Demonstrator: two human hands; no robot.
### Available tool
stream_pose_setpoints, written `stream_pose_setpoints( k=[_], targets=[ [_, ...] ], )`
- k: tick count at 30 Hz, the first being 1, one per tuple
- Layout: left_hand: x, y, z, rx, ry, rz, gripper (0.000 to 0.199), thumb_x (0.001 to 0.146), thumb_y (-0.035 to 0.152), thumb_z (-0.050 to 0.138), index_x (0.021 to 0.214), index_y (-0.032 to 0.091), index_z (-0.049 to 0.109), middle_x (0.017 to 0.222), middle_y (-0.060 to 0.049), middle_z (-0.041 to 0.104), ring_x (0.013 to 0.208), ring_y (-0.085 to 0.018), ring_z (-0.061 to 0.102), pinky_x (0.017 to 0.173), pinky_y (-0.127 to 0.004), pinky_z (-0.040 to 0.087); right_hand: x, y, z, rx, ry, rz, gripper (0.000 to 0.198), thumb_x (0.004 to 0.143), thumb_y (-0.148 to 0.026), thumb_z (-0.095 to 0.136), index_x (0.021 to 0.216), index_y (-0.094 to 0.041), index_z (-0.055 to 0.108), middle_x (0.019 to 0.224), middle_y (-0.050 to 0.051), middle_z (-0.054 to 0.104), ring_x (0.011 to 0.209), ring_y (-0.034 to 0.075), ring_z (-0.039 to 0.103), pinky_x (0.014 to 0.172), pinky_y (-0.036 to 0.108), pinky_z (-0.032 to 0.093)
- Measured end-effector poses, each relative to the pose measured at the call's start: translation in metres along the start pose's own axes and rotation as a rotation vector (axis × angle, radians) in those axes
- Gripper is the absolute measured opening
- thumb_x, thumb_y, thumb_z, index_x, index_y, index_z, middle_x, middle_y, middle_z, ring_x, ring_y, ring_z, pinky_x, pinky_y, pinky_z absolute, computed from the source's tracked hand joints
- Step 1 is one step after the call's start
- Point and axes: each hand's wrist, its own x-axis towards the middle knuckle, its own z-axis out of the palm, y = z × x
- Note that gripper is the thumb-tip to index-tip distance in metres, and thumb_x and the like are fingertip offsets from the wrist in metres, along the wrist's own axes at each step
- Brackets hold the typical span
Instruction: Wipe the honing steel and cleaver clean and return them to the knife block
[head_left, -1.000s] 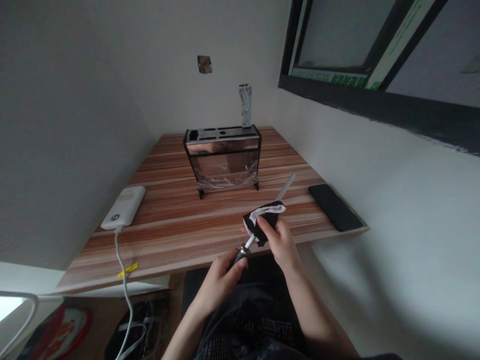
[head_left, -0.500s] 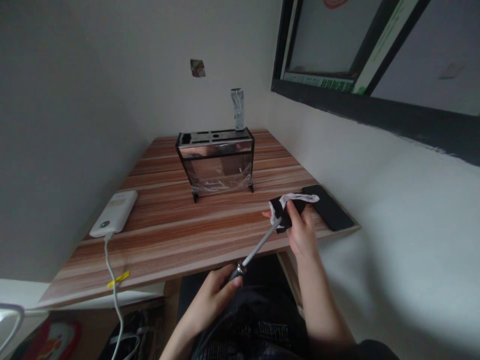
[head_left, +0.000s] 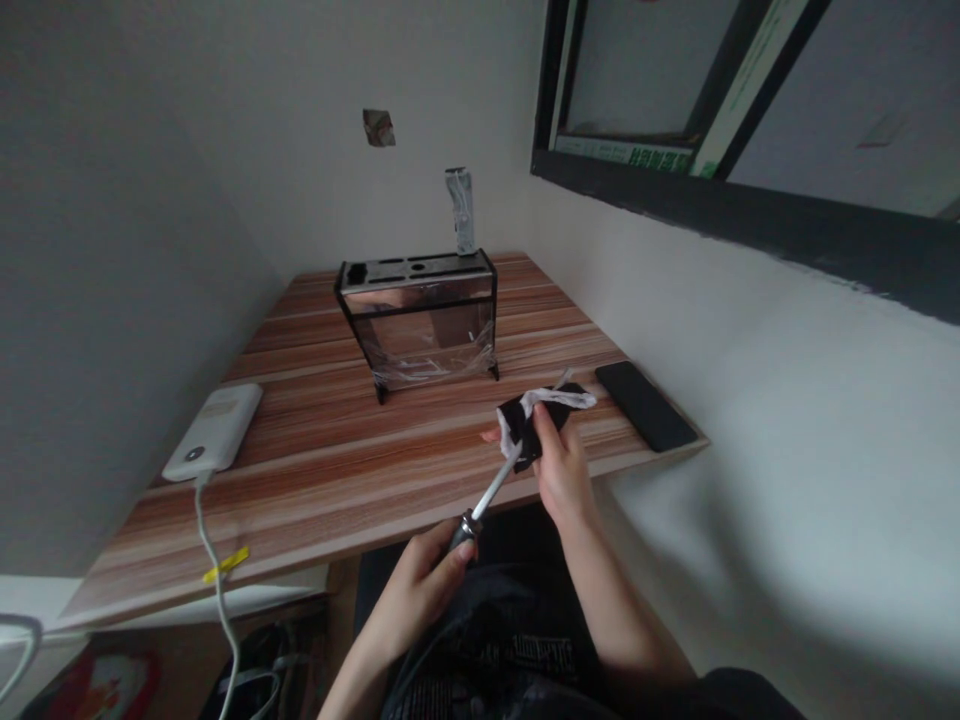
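Hand, left (head_left: 431,575): closed round a dark handle (head_left: 459,535) with a shiny collar (head_left: 471,521), just off the near edge of the surface (head_left: 315,430).
Hand, right (head_left: 561,470): clamped on a folded black-and-white cloth (head_left: 555,408); from where I stand its underside is hidden.
Rod (head_left: 495,488): pale, held in the air, its long axis running from seven o'clock at the handle to one o'clock, where its far end pokes out past the cloth.
Cloth: about one o'clock from the left hand, folded against the rod partway along it; the right hand is the nearer, being on it already. I'd say everything turns on that shared axis.
Phone (head_left: 646,407): black, lying flat at two o'clock from the right hand, apart from the cloth.
Holder (head_left: 435,310): black-framed, standing upright between ten and eleven o'clock from the right hand, wrinkled film low on its front.
Strip (head_left: 462,212): greyish, upright at the holder's far right end, eleven o'clock; what it is, I can't tell.
Power bank (head_left: 214,432): white, ten o'clock from the left hand, its cable (head_left: 217,570) dropping over the edge across yellow tape (head_left: 226,565).
Count: two hands; one each of rod, cloth, phone, holder, strip, power bank, tape.
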Motion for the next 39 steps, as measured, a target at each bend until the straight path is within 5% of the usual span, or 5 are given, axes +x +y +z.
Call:
stream_pose_setpoints(
  k=[7,17,29,39],
  targets=[
    [0.014,0.018,0.004,-0.145,0.118,0.067,0.042,0.082,0.057,0.053,0.082,0.016,0.049,0.051,0.01,0.031,0.039,-0.004,0.022,0.035,-0.016,0.015,-0.03,0.011,0.025,-0.152,-0.333,0.078,0.031,0.083,-0.047,0.058,0.091,-0.018,0.064,0.082,0.006,0.074,0.078,0.023,0.072,0.073,0.031,0.058],
    [0.014,0.011,0.003,-0.144,0.125,0.092,0.039,0.085,0.054,0.05,0.084,0.015,0.049,0.048,0.011,0.031,0.036,-0.003,0.022,0.034,-0.015,0.015,-0.029,0.011,0.023,-0.107,-0.476,0.199,0.029,0.08,-0.042,0.063,0.094,-0.017,0.06,0.087,0.006,0.074,0.086,0.024,0.071,0.077,0.033,0.056],
    [0.012,0.008,0.001,-0.146,0.077,0.053,0.041,0.085,0.055,0.051,0.085,0.014,0.049,0.049,0.011,0.03,0.038,-0.003,0.021,0.035,-0.016,0.015,-0.032,0.014,0.021,-0.03,-0.377,0.236,0.03,0.079,-0.044,0.065,0.091,-0.016,0.063,0.082,0.006,0.074,0.08,0.024,0.072,0.075,0.034,0.058],
    [0.005,0.004,-0.001,0.043,0.055,0.031,0.041,0.084,0.054,0.051,0.079,0.013,0.052,0.058,0.006,0.034,0.05,-0.007,0.026,0.044,-0.018,0.019,-0.007,0.005,-0.005,-0.069,-0.136,0.068,0.03,0.079,-0.044,0.065,0.088,-0.016,0.065,0.066,0.004,0.072,0.067,0.023,0.072,0.064,0.033,0.058]
  ],
)
